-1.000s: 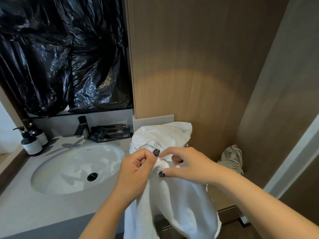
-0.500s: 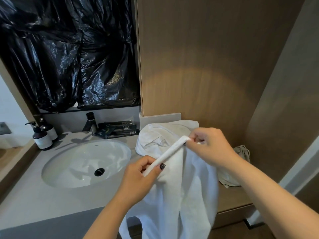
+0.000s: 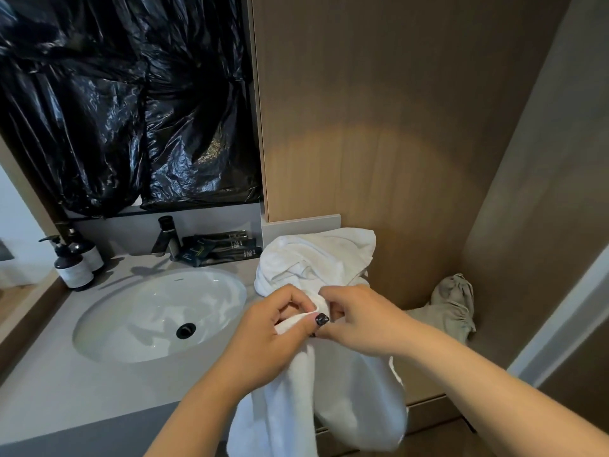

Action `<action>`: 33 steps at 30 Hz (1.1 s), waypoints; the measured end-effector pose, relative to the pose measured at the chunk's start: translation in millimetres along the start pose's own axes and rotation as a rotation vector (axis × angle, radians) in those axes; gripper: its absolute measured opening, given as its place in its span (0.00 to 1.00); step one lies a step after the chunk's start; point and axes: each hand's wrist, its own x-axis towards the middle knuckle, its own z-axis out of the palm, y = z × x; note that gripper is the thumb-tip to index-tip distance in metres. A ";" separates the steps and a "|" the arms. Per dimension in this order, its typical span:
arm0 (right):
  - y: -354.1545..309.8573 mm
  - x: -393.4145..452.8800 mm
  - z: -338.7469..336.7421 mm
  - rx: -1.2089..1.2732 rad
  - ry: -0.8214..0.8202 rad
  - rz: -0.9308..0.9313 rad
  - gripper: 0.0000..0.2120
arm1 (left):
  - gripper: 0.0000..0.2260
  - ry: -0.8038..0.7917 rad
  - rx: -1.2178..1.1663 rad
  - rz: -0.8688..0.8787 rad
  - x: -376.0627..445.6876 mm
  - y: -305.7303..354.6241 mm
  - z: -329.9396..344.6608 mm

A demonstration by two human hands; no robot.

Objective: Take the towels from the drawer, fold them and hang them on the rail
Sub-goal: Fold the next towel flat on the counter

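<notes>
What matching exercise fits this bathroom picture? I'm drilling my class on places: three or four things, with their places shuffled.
Things:
1. white towel
2. pump bottles
3. beige cloth
4. tap

Places:
A. behind the sink
B. in the corner by the wood wall
C. in the grip of both hands
D. left end of the counter

Pairs: 1-C, 2-D, 3-B, 4-A

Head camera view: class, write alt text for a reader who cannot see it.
Two hands meet over a bathroom counter, the left hand and right hand pinching the edge of a white towel that hangs below them. Another white towel lies crumpled behind, beside an oval sink.
</notes>
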 end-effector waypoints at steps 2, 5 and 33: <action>3.2 0.7 -5.6 0.047 0.099 0.027 0.16 | 0.04 0.084 -0.003 -0.028 -1.3 -2.3 -8.4; 14.2 -0.6 -24.6 0.211 0.308 0.089 0.16 | 0.07 0.132 0.056 -0.145 -5.3 -17.5 -20.7; 7.9 18.6 -6.1 -0.221 0.059 -0.074 0.24 | 0.14 0.130 0.246 -0.033 25.4 -10.5 -13.4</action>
